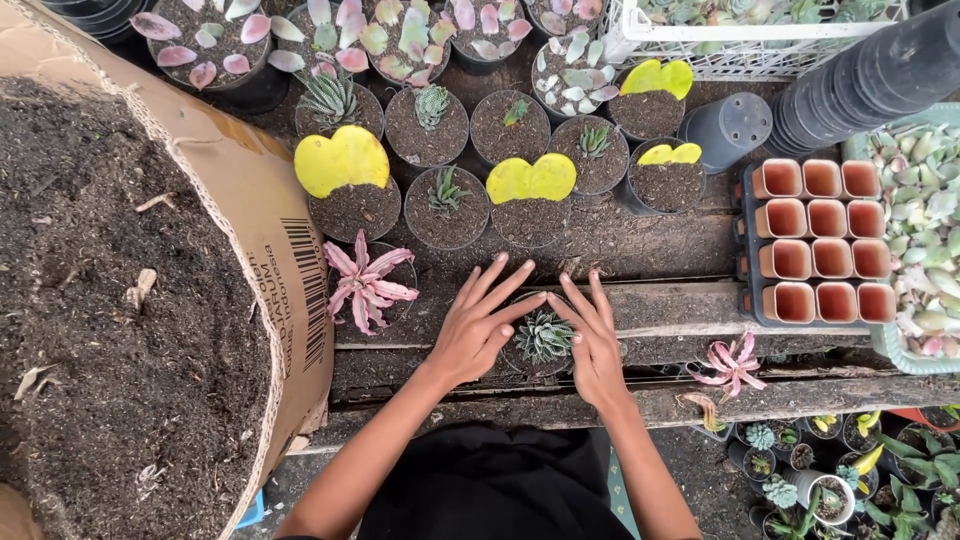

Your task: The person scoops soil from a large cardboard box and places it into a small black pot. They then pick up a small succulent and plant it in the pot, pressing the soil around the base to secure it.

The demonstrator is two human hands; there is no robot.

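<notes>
A person's left hand (pixel 480 325) and right hand (pixel 592 340), fingers spread flat, press around a small spiky green succulent (pixel 543 335) in its pot on the wooden bench (pixel 680 305), grasping nothing.

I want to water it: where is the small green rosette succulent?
Head view, lower centre: the rosette succulent sits on the wooden bench between the left hand and right hand.

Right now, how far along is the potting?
Done: rows of filled black pots stand behind. In hand: left hand and right hand press around a small green succulent in its pot. Left: the terracotta pots in the tray look empty.
</notes>
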